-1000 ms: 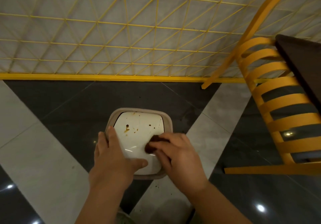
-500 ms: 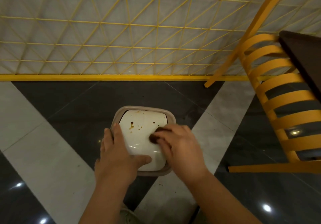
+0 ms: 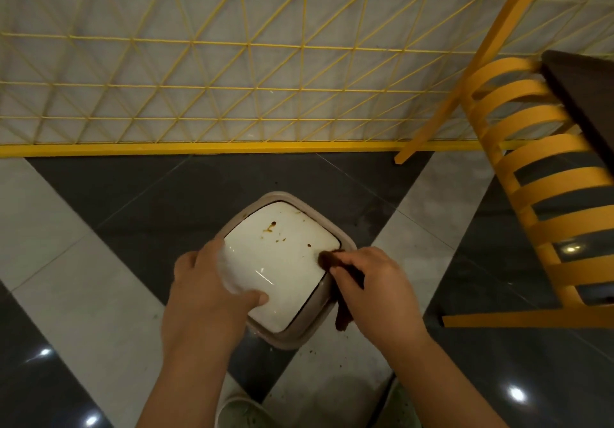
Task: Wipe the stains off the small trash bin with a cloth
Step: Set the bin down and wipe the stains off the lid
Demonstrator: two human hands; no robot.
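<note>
Small bin on tiled floor, both hands on it, cloth at right rim.

Nearest: left hand (image 3: 207,289) grips the left side of the small beige square trash bin (image 3: 289,333), thumb lying across its glossy white lid (image 3: 279,261). Right hand (image 3: 375,288) pinches a dark brown cloth (image 3: 334,260), pressed to the lid's right edge, a tail hanging down beside the bin. Brown stains (image 3: 270,227) dot the lid's far half. Bin stands on grey-and-white floor tiles (image 3: 99,294). Right: yellow slatted chair (image 3: 545,175). Far: yellow lattice fence (image 3: 232,79).
</note>
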